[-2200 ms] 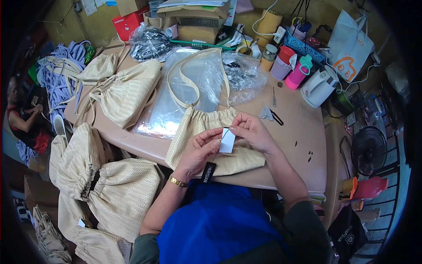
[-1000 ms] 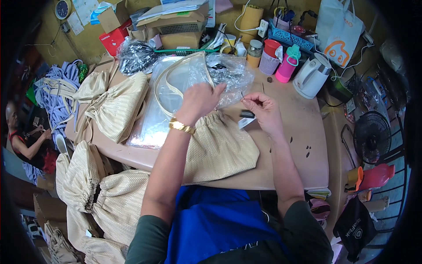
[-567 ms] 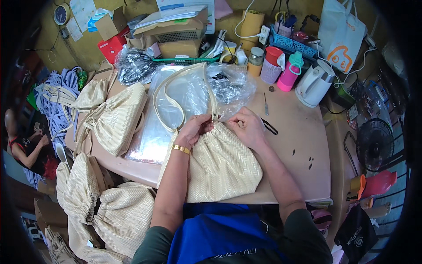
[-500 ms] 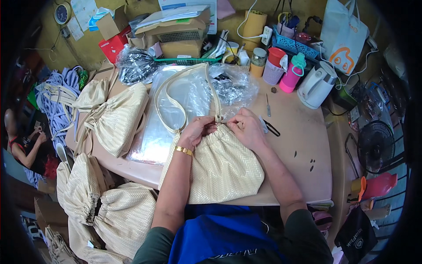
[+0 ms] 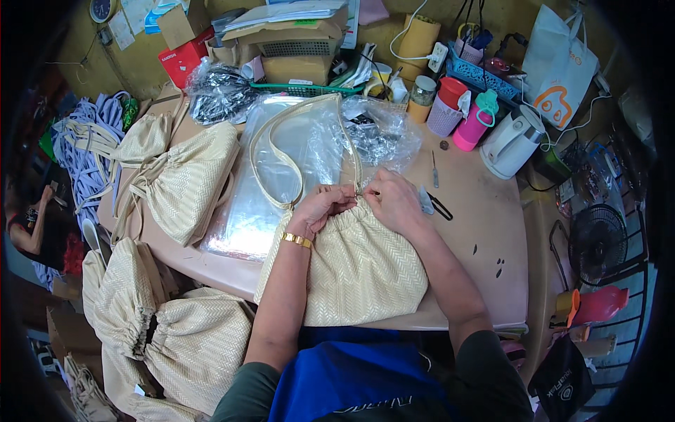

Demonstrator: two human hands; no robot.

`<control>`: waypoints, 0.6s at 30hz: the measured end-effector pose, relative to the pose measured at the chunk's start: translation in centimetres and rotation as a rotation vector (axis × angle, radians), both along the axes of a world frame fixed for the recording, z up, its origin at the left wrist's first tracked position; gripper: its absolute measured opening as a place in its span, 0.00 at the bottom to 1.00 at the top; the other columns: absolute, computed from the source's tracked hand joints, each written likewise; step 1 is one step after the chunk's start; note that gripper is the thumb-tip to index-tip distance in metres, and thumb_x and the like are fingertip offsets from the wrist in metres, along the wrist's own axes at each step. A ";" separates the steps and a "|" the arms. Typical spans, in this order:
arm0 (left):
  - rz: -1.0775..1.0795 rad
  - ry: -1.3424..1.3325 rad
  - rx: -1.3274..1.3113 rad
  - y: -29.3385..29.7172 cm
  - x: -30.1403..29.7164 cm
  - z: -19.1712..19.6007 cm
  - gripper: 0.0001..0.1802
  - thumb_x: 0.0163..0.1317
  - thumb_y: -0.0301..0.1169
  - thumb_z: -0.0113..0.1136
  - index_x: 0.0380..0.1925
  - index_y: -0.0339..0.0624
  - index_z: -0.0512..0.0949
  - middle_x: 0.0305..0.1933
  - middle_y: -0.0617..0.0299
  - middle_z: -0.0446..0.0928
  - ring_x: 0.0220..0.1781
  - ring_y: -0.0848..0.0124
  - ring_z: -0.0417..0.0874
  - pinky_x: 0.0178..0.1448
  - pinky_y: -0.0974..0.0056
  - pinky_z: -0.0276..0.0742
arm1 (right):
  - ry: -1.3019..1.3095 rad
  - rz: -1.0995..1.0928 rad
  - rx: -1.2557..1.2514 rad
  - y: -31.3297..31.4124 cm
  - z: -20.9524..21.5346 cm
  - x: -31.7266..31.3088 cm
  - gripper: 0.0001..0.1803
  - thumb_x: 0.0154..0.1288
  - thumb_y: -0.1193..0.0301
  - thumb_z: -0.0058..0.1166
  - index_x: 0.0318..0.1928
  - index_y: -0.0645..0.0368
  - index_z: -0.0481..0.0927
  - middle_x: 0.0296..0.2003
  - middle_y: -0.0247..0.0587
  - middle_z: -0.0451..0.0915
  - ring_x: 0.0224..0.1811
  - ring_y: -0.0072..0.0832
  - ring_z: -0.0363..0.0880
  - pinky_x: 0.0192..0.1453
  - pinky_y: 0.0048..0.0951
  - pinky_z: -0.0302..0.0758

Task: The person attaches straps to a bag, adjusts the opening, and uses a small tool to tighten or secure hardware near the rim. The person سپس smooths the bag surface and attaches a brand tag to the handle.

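A cream woven drawstring bag point(image 5: 355, 271) with a gathered top lies at the table's front edge, in front of me. Its long shoulder strap point(image 5: 278, 151) loops away over the table. My left hand point(image 5: 325, 209) is closed on the bag's gathered rim, beside the strap's right end; a gold-coloured bracelet circles that wrist. At the same spot my right hand point(image 5: 394, 200) pinches the strap's lower end with thumb and forefinger. The fingertips nearly meet, and they partly hide the joint between strap and rim.
More cream bags point(image 5: 186, 186) lie at the left, others point(image 5: 200, 337) below the table edge. Clear plastic sheets point(image 5: 246, 211) spread beyond my bag. Black-handled snips point(image 5: 441, 205) and a thin pointed tool point(image 5: 435, 169) lie right. A white kettle point(image 5: 513, 141) stands back right; another person sits far left.
My right fingertips have drawn in closer to the strap's end; a short thin strand that showed between the hands is now mostly hidden. The whole view has shifted slightly.
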State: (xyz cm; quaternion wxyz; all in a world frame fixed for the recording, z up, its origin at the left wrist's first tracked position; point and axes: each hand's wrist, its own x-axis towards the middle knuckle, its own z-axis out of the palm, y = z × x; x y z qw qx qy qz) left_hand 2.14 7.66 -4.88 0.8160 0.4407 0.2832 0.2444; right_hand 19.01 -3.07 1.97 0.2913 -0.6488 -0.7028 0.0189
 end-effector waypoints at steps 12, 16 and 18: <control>0.081 -0.029 0.066 -0.7 0.3 0.0 0.10 0.64 0.25 0.65 0.41 0.29 0.81 0.36 0.62 0.83 0.37 0.75 0.84 0.46 0.72 0.82 | -0.005 0.029 -0.113 1.4 -0.1 -0.3 0.07 0.57 0.70 0.57 0.29 0.61 0.83 0.33 0.49 0.76 0.40 0.48 0.78 0.46 0.46 0.74; 0.193 0.036 0.201 -1.4 0.7 0.5 0.07 0.64 0.25 0.65 0.37 0.31 0.80 0.33 0.62 0.83 0.34 0.75 0.84 0.44 0.72 0.82 | -0.074 0.067 -0.326 2.6 0.4 1.6 0.10 0.55 0.65 0.60 0.29 0.61 0.83 0.30 0.49 0.80 0.34 0.49 0.80 0.40 0.45 0.75; 0.285 0.227 0.496 -1.7 0.5 1.3 0.07 0.63 0.25 0.66 0.35 0.32 0.79 0.31 0.61 0.83 0.32 0.74 0.83 0.42 0.70 0.80 | -0.157 0.154 -0.512 2.9 2.3 3.7 0.12 0.53 0.63 0.61 0.29 0.60 0.84 0.27 0.49 0.81 0.29 0.48 0.79 0.37 0.43 0.76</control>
